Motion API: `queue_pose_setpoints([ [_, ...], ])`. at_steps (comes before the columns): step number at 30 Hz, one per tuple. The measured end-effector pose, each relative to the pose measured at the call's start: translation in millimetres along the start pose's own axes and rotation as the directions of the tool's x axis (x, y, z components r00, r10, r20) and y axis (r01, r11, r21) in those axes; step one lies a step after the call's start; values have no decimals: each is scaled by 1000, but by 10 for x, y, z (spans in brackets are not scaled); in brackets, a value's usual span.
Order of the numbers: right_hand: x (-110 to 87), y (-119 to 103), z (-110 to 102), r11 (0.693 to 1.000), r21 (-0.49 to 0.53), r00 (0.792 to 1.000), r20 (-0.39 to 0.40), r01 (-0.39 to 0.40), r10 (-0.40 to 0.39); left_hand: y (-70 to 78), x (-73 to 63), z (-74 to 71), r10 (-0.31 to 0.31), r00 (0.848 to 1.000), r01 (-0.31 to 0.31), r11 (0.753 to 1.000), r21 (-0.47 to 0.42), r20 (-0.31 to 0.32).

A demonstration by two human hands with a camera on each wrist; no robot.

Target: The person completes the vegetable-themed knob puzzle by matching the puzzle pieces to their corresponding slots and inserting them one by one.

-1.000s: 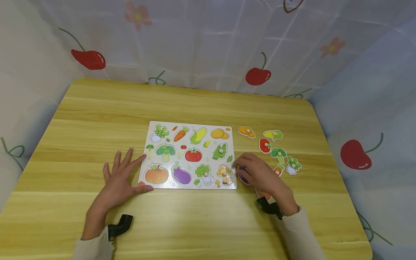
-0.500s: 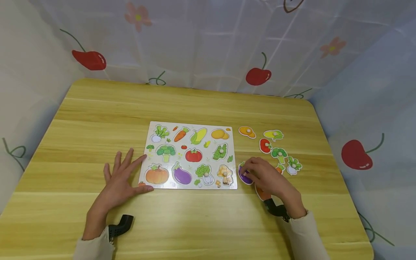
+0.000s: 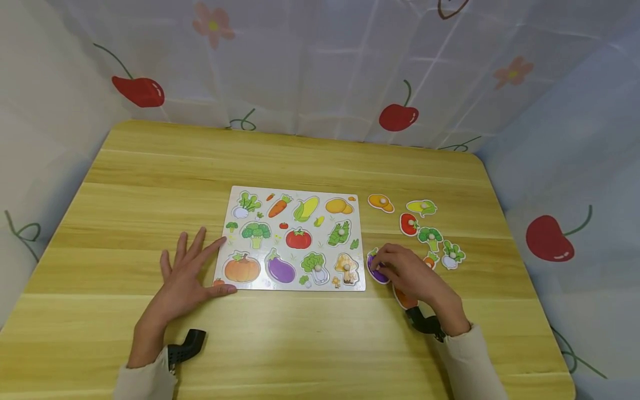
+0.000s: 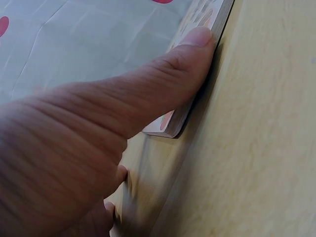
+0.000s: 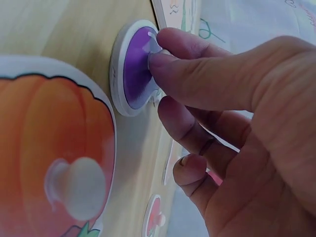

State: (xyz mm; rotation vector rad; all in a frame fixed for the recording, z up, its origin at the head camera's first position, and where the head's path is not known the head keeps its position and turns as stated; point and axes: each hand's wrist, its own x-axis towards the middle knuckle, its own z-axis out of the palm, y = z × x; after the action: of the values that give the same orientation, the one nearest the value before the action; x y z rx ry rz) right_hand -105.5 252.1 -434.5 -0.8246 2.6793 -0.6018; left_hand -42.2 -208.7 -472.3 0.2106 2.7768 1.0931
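A white vegetable puzzle board [image 3: 320,240] lies flat on the table. My left hand [image 3: 179,286] is spread at its left side, thumb resting on the front left corner and forefinger touching the left edge. Right of the board, my right hand [image 3: 414,278] pinches the knob of the eggplant puzzle piece [image 5: 134,71] between thumb and forefinger; its other fingers are loosely bent. That piece appears to rest on the table, partly covered by the fingers in the head view. Close beside it is the pumpkin piece [image 5: 54,123] with a pale knob, partly hidden under my right wrist in the head view.
More knobbed pieces lie to the right: potato [image 3: 377,202], corn [image 3: 419,207], tomato [image 3: 406,224], broccoli [image 3: 428,236], turnip [image 3: 450,261] and a partly covered carrot [image 3: 429,260]. Asparagus [image 3: 338,235], bok choy [image 3: 312,261] and mushroom [image 3: 344,261] pieces sit in the board.
My right hand has moved slightly right from the board's edge onto the eggplant piece and now pinches its knob. The left hand keeps its place at the board.
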Motion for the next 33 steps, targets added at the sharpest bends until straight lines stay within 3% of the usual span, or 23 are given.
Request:
queue_pose_setpoints([
  [13,8,-33,-6,1000,-24,999,-36,3,-4,2,3,-12,-5,1000,5,1000,-5,5],
  [27,137,-191,10,997,4,996,-52,73,-73,-7,2,3,-11,1000,11,1000,-8,3],
  [33,255,-312,40,989,-19,989,-42,144,-145,-3,12,0,-10,1000,10,1000,-1,10],
])
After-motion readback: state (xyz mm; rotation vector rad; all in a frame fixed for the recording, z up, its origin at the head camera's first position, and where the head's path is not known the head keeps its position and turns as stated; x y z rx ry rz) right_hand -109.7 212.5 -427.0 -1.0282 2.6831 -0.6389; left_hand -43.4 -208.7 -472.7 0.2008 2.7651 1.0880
